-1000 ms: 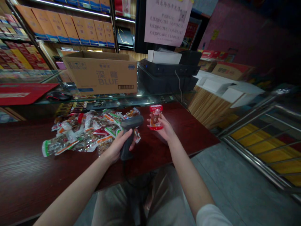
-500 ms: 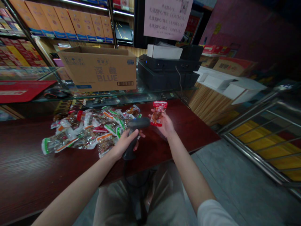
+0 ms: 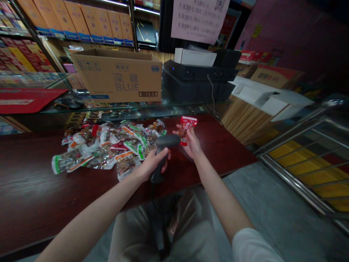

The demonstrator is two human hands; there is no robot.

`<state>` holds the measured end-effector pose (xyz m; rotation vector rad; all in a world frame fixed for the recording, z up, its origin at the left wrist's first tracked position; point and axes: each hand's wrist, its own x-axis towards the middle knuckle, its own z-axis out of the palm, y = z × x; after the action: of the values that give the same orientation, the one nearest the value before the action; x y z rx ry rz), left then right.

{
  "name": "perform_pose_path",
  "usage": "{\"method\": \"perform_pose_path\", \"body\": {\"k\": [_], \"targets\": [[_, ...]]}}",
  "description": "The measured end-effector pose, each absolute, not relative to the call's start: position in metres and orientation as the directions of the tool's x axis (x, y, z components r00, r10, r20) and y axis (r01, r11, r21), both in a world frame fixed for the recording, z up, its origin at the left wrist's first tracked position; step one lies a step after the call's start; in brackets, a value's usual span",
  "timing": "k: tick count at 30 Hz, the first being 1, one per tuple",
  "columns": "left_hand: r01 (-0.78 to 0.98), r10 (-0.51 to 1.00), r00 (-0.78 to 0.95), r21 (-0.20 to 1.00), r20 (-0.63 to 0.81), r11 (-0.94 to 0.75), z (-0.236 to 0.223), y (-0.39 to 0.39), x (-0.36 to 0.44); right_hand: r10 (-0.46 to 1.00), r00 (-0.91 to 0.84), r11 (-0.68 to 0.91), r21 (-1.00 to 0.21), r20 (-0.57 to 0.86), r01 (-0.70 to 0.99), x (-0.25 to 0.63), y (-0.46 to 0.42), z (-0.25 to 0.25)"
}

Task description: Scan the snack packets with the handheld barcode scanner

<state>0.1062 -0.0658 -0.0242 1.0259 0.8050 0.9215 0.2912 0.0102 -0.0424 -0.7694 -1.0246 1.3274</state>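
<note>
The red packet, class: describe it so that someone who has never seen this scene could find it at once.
Start at the dark table in front of the cardboard box marked BLUE. Right of the packet heap, find the right hand. Near the scanner, it holds the red packet, the only one held rather than heaped.

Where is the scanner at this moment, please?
In the head view, the scanner is near the centre, in the left hand, between the packet pile and the red packet.

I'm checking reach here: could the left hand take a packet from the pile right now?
Probably not freely: the pile lies close by, but the left hand is wrapped around the scanner.
</note>
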Motion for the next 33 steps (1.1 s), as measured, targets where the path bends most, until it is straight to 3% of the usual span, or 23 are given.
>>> {"method": "perform_pose_path", "body": {"k": [7,9,11,14,16,19,22,24,26,28,31,33], "targets": [[-0.232,0.931,0.351,0.954,-0.098,0.188,-0.014,-0.064,0.095,0.979,0.08,0.201,-0.936,0.185,-0.29,0.305,0.025,-0.054],[-0.214,0.938,0.334,0.962,-0.094,0.172,-0.005,-0.062,0.082,0.964,0.181,0.218,-0.967,0.193,-0.13,0.323,0.039,-0.056],[-0.198,0.949,0.301,0.968,-0.088,0.152,0.005,-0.059,0.066,0.928,0.293,0.182,-0.967,0.229,0.178,0.347,0.052,-0.056],[-0.174,0.978,0.196,0.979,-0.068,0.103,0.016,-0.055,0.043,0.868,0.349,-0.003,-0.698,0.354,0.717,0.383,0.063,-0.057],[-0.125,0.986,0.148,0.987,-0.078,0.097,0.02,-0.053,0.031,0.867,0.383,-0.181,-0.513,0.32,0.839,0.399,0.064,-0.06],[-0.059,0.982,0.145,0.99,-0.122,0.131,0.02,-0.049,0.021,0.869,0.403,-0.283,-0.379,0.287,0.881,0.404,0.06,-0.062],[-0.054,0.981,0.134,0.988,-0.137,0.146,0.018,-0.046,0.019,0.86,0.304,-0.146,-0.373,0.409,0.916,0.38,0.051,-0.057],[-0.059,0.983,0.122,0.987,-0.14,0.148,0.017,-0.044,0.019,0.894,0.141,0.065,-0.436,0.425,0.898,0.348,0.041,-0.053],[-0.064,0.983,0.119,0.987,-0.139,0.147,0.016,-0.044,0.02,0.953,-0.082,0.247,-0.592,0.291,0.767,0.308,0.028,-0.052],[-0.071,0.983,0.126,0.987,-0.136,0.146,0.015,-0.043,0.02,0.949,-0.241,0.315,-0.677,0.205,0.665,0.271,0.015,-0.054],[-0.091,0.984,0.127,0.987,-0.123,0.135,0.012,-0.042,0.02,0.939,-0.287,0.338,-0.655,0.188,0.676,0.235,0.006,-0.062],[-0.104,0.985,0.133,0.987,-0.11,0.124,0.01,-0.042,0.02,0.936,-0.29,0.344,-0.701,0.201,0.624,0.23,0.007,-0.066]]}}
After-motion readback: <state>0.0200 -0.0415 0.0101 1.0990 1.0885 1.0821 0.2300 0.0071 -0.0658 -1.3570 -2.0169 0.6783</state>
